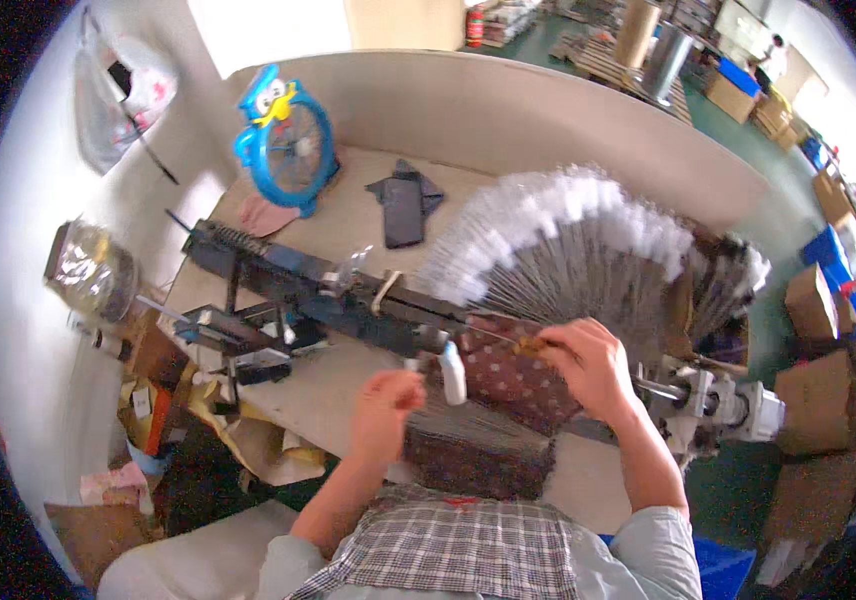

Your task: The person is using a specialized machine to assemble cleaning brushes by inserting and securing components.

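My left hand (386, 405) is closed, its fingertips blurred, close to a small white bottle-shaped piece (453, 375) at the end of a long black machine (293, 285); whatever it may hold is hidden. Over a brown polka-dot cloth (508, 378), my right hand (593, 365) pinches a thin rod (498, 333) with something yellowish-brown at the fingertips. The rod reaches left toward the machine's end. Beyond the right hand lies a wide fan of thin grey rods (588, 250) with white tips. More thin rods (478, 425) lie on dark cloth nearer my body.
A blue cartoon-bird fan (293, 145) and a dark phone (404, 215) are at the back of the table. A metal mechanism (713, 400) stands at right. Cardboard boxes (818, 400) are stacked beyond it. A low beige partition (508, 105) curves behind the table.
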A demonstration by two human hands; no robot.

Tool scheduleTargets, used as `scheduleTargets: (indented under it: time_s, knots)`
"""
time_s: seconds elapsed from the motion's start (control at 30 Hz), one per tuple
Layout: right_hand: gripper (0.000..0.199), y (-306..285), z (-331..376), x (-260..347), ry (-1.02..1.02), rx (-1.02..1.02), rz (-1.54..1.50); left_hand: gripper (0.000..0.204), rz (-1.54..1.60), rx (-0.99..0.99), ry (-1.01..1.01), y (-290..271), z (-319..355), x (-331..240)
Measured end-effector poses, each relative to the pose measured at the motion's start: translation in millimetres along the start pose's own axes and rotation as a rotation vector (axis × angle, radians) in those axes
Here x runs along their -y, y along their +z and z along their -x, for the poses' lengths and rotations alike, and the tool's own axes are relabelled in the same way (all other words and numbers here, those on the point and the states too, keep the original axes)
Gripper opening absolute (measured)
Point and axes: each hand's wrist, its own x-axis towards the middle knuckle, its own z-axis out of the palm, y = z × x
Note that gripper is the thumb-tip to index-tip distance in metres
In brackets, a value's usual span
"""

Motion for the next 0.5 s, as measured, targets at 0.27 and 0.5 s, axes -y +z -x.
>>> scheduleTargets:
  time_s: [0.27, 0.5]
  knots:
    - [0.023, -5, 15, -28, 0.177, 0.028, -0.305, 0.014, 0.568, 0.260, -0.314, 109, -14, -36]
    - [0.021, -13, 22, -36, 0.311, 0.148, -0.587, 0.016, 0.400, 0.359, -0.240, 124, -14, -30]
